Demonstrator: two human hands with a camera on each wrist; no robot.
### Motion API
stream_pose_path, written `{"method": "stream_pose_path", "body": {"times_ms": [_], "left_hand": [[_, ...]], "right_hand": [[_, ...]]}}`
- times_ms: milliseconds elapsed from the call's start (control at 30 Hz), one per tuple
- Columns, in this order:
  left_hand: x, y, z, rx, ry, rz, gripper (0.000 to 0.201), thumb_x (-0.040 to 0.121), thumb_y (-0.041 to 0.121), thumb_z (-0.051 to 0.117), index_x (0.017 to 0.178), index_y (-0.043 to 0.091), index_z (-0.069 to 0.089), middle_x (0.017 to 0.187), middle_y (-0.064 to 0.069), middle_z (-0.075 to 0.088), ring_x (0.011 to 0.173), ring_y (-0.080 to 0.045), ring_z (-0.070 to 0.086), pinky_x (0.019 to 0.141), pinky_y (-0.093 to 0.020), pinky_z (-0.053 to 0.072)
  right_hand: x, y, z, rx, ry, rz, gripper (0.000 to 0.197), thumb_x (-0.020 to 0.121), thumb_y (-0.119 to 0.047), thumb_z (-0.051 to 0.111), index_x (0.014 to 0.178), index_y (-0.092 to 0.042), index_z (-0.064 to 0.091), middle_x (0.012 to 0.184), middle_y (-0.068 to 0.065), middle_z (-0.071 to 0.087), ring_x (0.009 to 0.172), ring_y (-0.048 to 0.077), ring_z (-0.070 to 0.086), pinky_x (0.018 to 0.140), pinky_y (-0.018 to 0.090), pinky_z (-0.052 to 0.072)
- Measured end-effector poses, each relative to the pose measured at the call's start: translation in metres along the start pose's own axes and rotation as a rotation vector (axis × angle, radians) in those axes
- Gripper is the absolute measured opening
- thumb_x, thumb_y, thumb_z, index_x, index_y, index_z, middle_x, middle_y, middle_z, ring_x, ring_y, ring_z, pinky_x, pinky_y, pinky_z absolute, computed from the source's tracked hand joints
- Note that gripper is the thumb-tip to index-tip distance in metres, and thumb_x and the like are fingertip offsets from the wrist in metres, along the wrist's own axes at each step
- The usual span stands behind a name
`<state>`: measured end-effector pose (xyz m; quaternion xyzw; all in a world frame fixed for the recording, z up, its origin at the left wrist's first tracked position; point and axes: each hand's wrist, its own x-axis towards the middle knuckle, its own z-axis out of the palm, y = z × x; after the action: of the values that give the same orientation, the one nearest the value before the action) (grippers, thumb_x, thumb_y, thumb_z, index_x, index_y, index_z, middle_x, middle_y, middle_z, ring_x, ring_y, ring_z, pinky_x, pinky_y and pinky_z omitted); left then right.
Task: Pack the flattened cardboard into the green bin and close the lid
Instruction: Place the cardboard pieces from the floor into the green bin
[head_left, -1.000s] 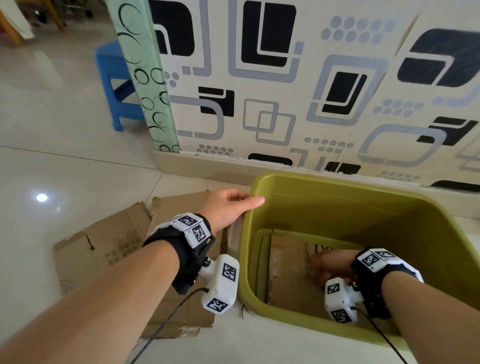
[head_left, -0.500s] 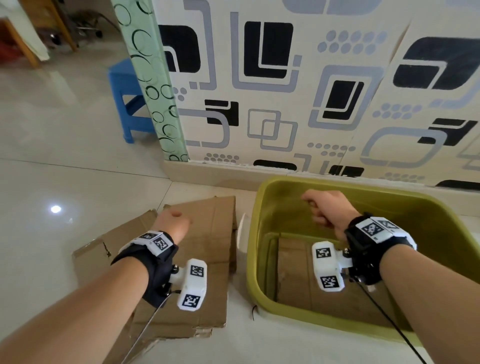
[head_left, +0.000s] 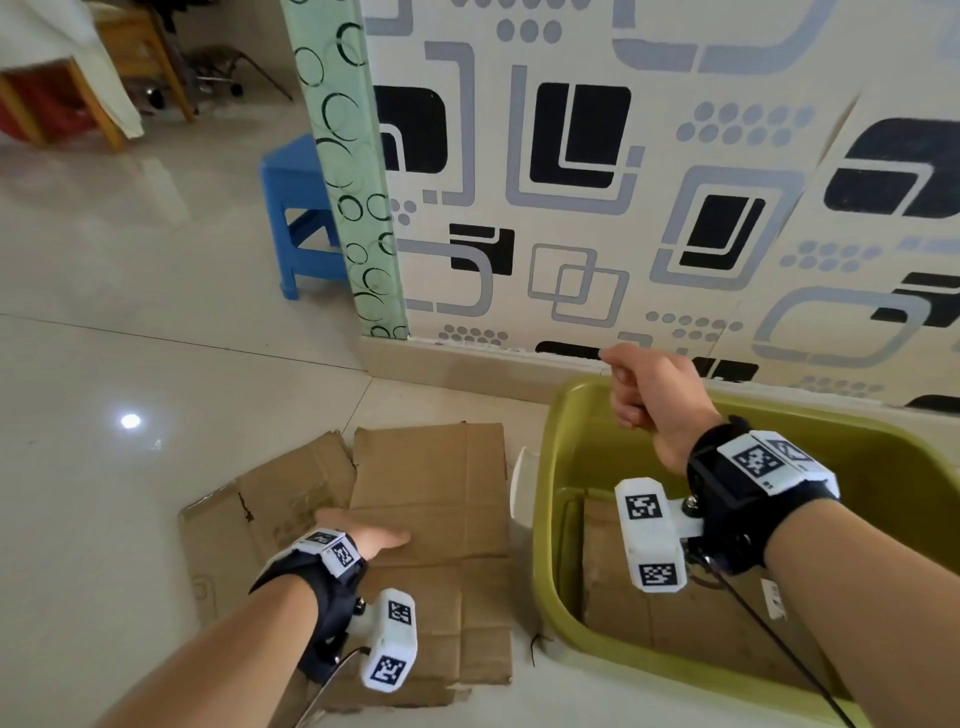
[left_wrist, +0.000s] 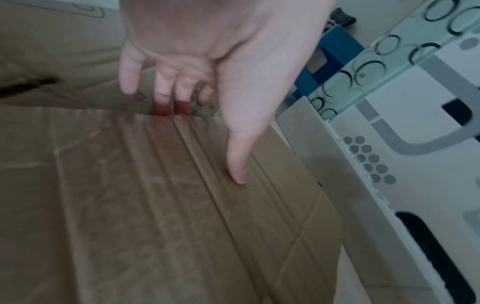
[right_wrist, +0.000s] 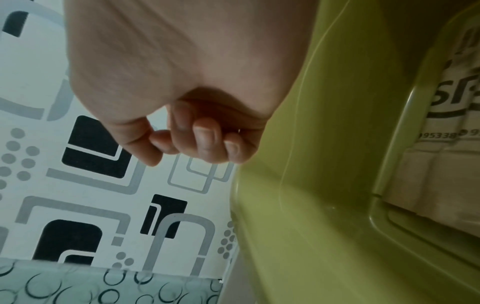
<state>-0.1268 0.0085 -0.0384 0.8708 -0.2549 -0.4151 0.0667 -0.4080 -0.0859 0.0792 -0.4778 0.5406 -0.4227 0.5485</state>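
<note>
Left of the bin (head_left: 550, 525), on the floor (head_left: 156, 364), lie our flattened cardboard sheets (head_left: 431, 499), one partly over another. Our left hand (head_left: 363, 535), which a second ago rested on the bin's left rim, has dropped onto the top sheet; its fingers (left_wrist: 166, 90) hook under that sheet's far edge and the thumb lies along a crease, so it grips the sheet. One sheet already lies flat inside the bin. Over the bin's far rim our right hand (head_left: 649, 395), which a moment earlier was pressing that sheet down, has come up and hangs loosely curled, holding nothing. We judge one sheet packed and the next pickup begun. No lid shows clearly, only something pale just left of the bin.
</note>
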Motion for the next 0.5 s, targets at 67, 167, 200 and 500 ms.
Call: {"method": "stream_pose_path", "body": {"times_ms": [67,167,200,500], "left_hand": [[0.002,-0.003,0.001,-0.003,-0.056,0.019,0.093,0.079,0.049,0.077,0.147,-0.004,0.042,0.154,-0.019,0.047,0.140,-0.033,0.048,0.113,-0.036,0.040],[0.003,0.001,-0.010,-0.057,-0.095,0.039,0.093,0.073,0.047,0.082,0.141,-0.006,0.048,0.149,-0.023,0.051,0.135,-0.039,0.051,0.107,-0.042,0.045],[0.002,0.004,-0.019,-0.071,-0.136,0.052,0.095,0.072,0.048,0.082,0.142,-0.004,0.046,0.149,-0.024,0.051,0.135,-0.041,0.050,0.106,-0.044,0.045],[-0.028,0.008,-0.130,-0.421,-0.038,0.364,0.035,0.078,0.022,0.082,0.107,0.015,0.064,0.105,-0.011,0.073,0.101,-0.033,0.069,0.095,-0.046,0.053]], "right_hand": [[-0.001,-0.002,0.005,-0.003,-0.002,-0.010,0.041,0.094,-0.019,0.060,0.057,-0.021,0.041,0.050,-0.002,0.031,0.043,0.016,0.029,0.049,0.029,0.031],[-0.001,-0.007,0.011,0.005,-0.014,-0.016,0.041,0.094,-0.018,0.059,0.057,-0.021,0.040,0.048,-0.004,0.031,0.043,0.016,0.028,0.049,0.030,0.030],[-0.001,-0.008,0.013,0.008,-0.019,-0.015,0.040,0.094,-0.018,0.060,0.058,-0.021,0.041,0.048,-0.003,0.032,0.044,0.017,0.028,0.049,0.030,0.031],[-0.007,-0.024,0.047,-0.121,-0.013,-0.017,0.024,0.091,-0.025,0.067,0.092,-0.002,0.068,0.083,0.009,0.065,0.065,0.017,0.058,0.055,0.030,0.045]]}}
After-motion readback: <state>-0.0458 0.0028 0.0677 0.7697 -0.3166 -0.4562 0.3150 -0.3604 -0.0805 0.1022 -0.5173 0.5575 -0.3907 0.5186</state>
